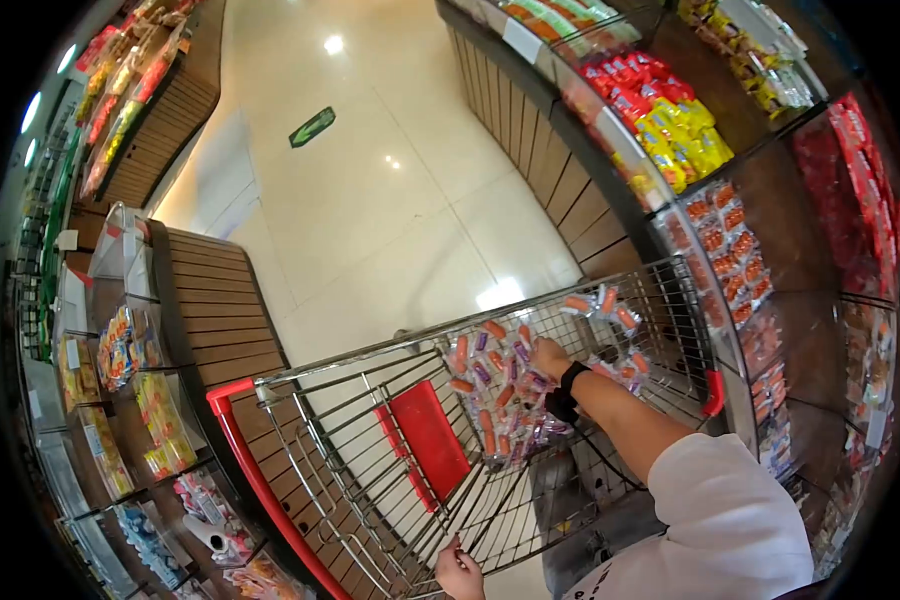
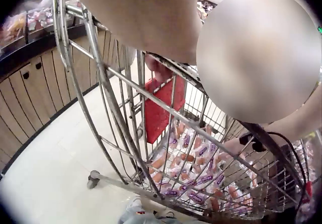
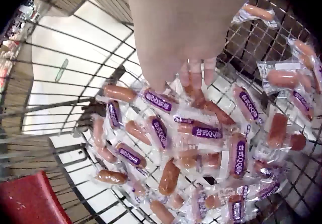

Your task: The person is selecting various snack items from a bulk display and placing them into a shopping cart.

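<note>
My right hand (image 1: 552, 362) reaches down into the metal cart (image 1: 342, 358), its fingers extended among clear-wrapped sausages (image 1: 505, 395). In the right wrist view, the fingertips of the right hand (image 3: 193, 73) touch packets with purple labels (image 3: 157, 101); whether a packet is between thumb and fingers is hard to see. My left hand (image 1: 458, 572) is at the cart's near side rail, with loosely bent fingers and nothing visible in it. The left wrist view shows this left hand (image 2: 158, 68) beside the red panel (image 2: 163, 108), partly hidden by the rail.
Slatted wooden display stands (image 1: 215, 310) with packaged snacks flank the cart. On the right, bins hold red and yellow packets (image 1: 670, 125). A pale tiled floor (image 1: 370, 230) with a green arrow sign (image 1: 312, 128) stretches ahead. The red cart handle (image 1: 270, 500) is at the left.
</note>
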`<state>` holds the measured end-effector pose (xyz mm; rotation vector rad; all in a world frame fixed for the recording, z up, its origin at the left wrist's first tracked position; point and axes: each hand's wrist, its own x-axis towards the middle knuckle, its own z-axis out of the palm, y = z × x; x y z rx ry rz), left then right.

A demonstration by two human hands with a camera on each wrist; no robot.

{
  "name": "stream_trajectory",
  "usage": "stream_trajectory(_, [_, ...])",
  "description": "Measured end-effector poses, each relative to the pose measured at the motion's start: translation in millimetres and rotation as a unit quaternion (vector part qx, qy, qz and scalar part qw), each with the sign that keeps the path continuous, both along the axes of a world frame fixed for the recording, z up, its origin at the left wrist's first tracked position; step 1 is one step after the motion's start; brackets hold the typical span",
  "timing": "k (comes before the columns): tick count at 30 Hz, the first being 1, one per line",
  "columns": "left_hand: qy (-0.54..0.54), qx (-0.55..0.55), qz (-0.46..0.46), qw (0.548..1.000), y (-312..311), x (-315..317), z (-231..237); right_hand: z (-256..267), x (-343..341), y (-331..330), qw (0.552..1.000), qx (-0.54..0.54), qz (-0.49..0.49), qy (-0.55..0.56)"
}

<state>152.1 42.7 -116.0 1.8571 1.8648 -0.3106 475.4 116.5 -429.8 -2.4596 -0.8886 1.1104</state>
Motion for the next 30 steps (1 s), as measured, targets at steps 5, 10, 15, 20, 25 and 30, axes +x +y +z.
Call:
stream_trajectory(5, [-0.064, 0.155, -0.087, 0.982, -11, -16, -18, -8, -10, -1, 0.996, 0.027, -0.087, 0.021])
stream_trajectory(10, [-0.112, 0.104, -0.066, 0.986, -3, -11, -13, 13, -5, -8, 0.996, 0.058, -0.053, 0.041])
stream_trajectory(15, [-0.151, 0.097, -0.072, 0.981, 0, -11, -18, -9, -9, -22, 0.996, 0.019, -0.074, 0.04])
stream_trajectory(20, [-0.027, 0.002, -0.1, 0.995, -9, -24, -22, -49, -32, -16, 0.943, 0.013, -0.309, 0.124])
stream_trajectory(25, [-0.156, 0.156, -0.114, 0.969, -5, -14, -22, 3, -40, -7, 0.964, 0.192, -0.185, 0.002])
stream_trajectory(30, [-0.172, 0.124, -0.1, 0.972, -4, -13, -13, 124, -35, -10, 0.925, 0.368, -0.071, 0.059])
